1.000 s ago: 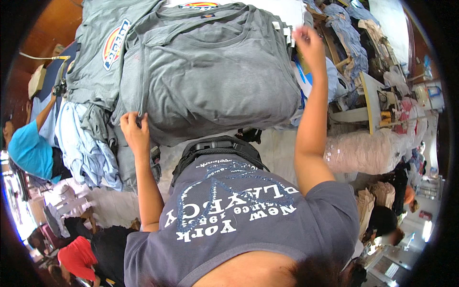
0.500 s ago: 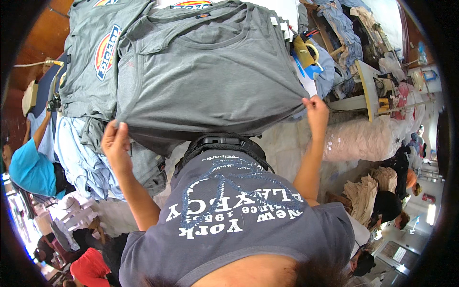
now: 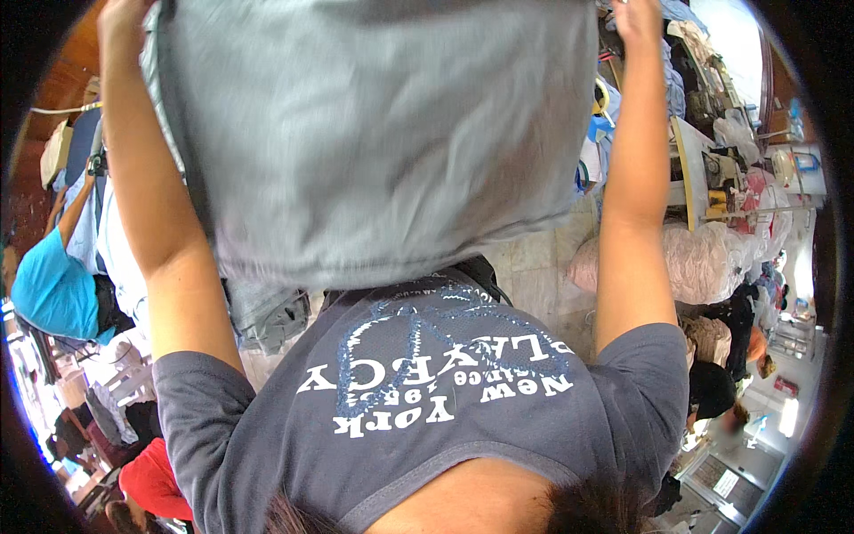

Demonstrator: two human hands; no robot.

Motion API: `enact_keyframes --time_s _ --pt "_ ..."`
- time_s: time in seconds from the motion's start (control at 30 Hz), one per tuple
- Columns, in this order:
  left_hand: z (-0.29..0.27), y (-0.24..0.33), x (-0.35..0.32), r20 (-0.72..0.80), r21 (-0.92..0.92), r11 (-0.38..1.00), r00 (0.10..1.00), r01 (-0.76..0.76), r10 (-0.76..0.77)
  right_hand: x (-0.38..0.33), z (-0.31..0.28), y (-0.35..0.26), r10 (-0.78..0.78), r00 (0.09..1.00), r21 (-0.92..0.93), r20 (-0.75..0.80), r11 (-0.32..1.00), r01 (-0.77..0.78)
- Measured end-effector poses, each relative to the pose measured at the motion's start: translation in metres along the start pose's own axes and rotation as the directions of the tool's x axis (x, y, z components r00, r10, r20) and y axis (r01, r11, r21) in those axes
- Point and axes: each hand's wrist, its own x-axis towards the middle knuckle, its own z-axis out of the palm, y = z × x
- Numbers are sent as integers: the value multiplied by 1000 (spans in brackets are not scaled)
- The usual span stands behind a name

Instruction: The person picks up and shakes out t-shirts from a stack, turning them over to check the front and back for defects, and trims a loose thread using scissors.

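Note:
A grey T-shirt [image 3: 382,133] hangs spread between my raised arms, slightly blurred, with its hem [image 3: 356,271] dangling just in front of my body. My left hand [image 3: 124,25] is at the top left edge of the view, closed at the shirt's upper left side. Level with it at the top right, my right hand [image 3: 637,20] is closed at the other upper side. The fingertips of both hands are partly cut off by the picture's upper edge. The raised cloth covers most of the worktable behind it.
Crumpled grey garments [image 3: 267,311] lie below the shirt's left side. To the right are scissors with a yellow handle [image 3: 602,96], a sewing machine table [image 3: 689,169] and a plastic-wrapped pink bundle [image 3: 685,267]. A person in a blue top [image 3: 58,285] works at the left.
Both hands have risen and moved away from my body, lifting the grey T-shirt off the table. Its cloth now hangs upright where it lay stretched over the pile.

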Motion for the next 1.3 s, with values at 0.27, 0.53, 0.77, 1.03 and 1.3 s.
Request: enact_keyframes --time_s 0.27,0.53,0.77,1.03,1.3 --pt "-36 -117 -163 372 716 677 914 -173 -160 -146 -14 67 140 884 -762 445 578 292" --pt "-59 -71 -305 224 814 561 973 -150 -64 -257 -55 12 231 862 -810 452 512 287" --pt "-67 -71 -302 131 843 520 990 -136 45 -259 -70 26 -17 950 -743 311 619 254" --pt "-83 -81 -293 86 857 507 996 -91 33 -268 -99 47 9 993 -698 122 711 79" --pt "-80 -94 -302 -26 643 761 995 90 -96 -288 -104 48 101 994 -396 -29 913 -104"
